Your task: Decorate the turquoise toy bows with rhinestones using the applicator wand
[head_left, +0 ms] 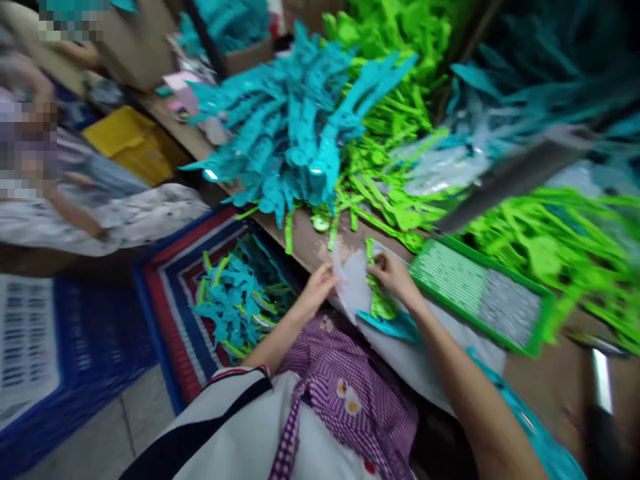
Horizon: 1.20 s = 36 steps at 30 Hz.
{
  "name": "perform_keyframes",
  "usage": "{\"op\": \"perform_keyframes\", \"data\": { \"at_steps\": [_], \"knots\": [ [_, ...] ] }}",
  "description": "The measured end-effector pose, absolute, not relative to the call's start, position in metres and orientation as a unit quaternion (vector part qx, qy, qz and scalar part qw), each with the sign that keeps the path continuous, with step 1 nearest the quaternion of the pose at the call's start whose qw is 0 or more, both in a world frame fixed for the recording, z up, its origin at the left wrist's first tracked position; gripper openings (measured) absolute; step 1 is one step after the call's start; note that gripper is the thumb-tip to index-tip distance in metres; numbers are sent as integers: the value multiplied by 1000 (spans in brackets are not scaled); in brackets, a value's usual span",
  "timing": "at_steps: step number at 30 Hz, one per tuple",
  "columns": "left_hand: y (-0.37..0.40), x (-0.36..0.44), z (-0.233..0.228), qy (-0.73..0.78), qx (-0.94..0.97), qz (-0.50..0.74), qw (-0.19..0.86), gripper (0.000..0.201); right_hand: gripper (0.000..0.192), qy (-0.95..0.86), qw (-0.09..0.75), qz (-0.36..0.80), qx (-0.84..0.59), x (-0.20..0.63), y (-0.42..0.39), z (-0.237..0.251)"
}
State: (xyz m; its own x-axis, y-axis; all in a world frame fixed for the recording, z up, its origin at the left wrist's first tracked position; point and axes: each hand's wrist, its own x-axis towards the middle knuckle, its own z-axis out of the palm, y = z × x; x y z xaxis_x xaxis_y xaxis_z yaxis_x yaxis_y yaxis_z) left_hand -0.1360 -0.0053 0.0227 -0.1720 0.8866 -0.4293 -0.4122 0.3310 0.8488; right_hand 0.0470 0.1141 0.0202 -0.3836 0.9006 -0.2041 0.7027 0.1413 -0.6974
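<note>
— Nearest item? Purple checked apron (345, 393) on the lap, below both forearms.
— Hands? Left hand (320, 283) and right hand (393, 275) each pinch the clear plastic bag (354, 287) at the table edge (305, 243), green pieces (380, 303) inside.

A small packing workshop: heaps of teal parts (290, 133) and green parts (395, 127) on a surface (305, 240), crates (165, 293) upon the floor.

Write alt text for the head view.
Both hands, left hand and right hand, hold a clear bag with green pieces at a table edge. Teal pieces lie piled behind.
</note>
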Motion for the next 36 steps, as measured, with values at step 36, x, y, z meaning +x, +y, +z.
{"op": "perform_keyframes", "data": {
  "at_steps": [36],
  "knots": [
    [-6, -124, -5, 588, 338, 542, 496, 20, 40, -761, 98, 624, -148, -7, 13, 164]
  ]
}}
